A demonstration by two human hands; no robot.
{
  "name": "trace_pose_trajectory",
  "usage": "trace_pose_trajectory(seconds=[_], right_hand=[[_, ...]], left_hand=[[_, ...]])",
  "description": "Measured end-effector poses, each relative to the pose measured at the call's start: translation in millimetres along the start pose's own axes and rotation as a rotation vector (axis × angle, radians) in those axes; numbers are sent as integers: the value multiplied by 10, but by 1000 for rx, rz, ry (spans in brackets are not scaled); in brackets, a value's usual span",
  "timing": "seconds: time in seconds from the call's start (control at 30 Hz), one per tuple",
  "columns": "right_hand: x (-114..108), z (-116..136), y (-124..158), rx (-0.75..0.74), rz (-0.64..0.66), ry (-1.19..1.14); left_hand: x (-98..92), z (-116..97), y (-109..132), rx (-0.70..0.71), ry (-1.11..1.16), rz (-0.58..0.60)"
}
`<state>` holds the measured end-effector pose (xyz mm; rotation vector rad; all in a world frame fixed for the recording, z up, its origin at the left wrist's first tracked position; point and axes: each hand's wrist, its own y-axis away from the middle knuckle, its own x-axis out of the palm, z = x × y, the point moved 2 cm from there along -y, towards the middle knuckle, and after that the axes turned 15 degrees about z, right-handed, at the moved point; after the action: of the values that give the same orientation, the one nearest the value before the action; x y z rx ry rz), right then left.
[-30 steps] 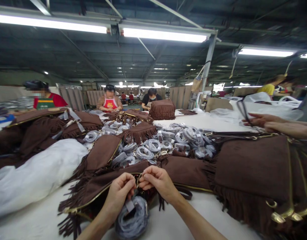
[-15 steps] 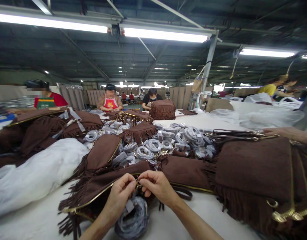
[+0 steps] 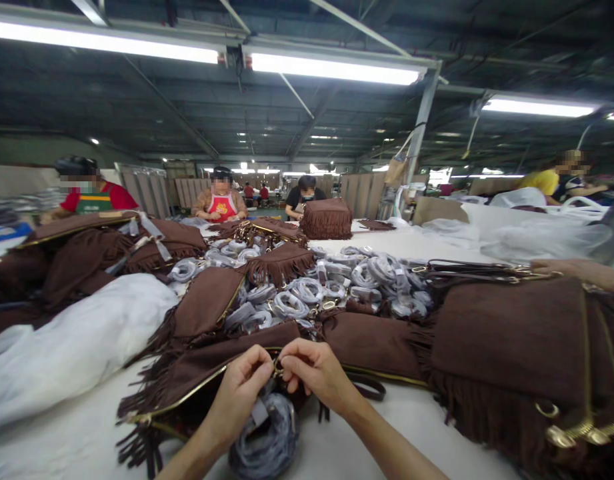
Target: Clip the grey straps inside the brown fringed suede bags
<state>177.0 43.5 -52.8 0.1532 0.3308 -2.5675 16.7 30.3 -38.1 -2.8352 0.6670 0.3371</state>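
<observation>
On the pale worktop (image 3: 61, 447), the brown fringed bag (image 3: 227, 350) gapes along its gold zip, beneath and left of the fingers. The left hand (image 3: 243, 381) pinches a small gold fitting (image 3: 277, 367); the plastic-wrapped coil (image 3: 274, 443) sits just below; the right hand (image 3: 317, 375) pinches there too, fingertips closed.

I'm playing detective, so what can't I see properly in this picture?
- Head view: the gold piece's full shape; the left hand and right hand partly cover it.
- Head view: inside the open brown bag; the left forearm, wrapped coil and shadow hide most.
- Head view: the rest of the co-worker's arm; the right edge cuts it off.
- Head view: the red apron's yellow print; too small.
</observation>
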Motion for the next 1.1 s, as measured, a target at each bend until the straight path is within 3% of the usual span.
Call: trace_pose_trajectory(seconds=[0.47, 0.77, 1.1], right_hand=[[45, -10, -6, -45, 25, 25], [53, -49, -30, -34, -35, -35], [99, -21, -19, -69, -26, 101]], left_hand=[[9, -1, 16, 34, -66, 2], [9, 15, 3, 31, -48, -8], [34, 41, 3, 26, -59, -43]])
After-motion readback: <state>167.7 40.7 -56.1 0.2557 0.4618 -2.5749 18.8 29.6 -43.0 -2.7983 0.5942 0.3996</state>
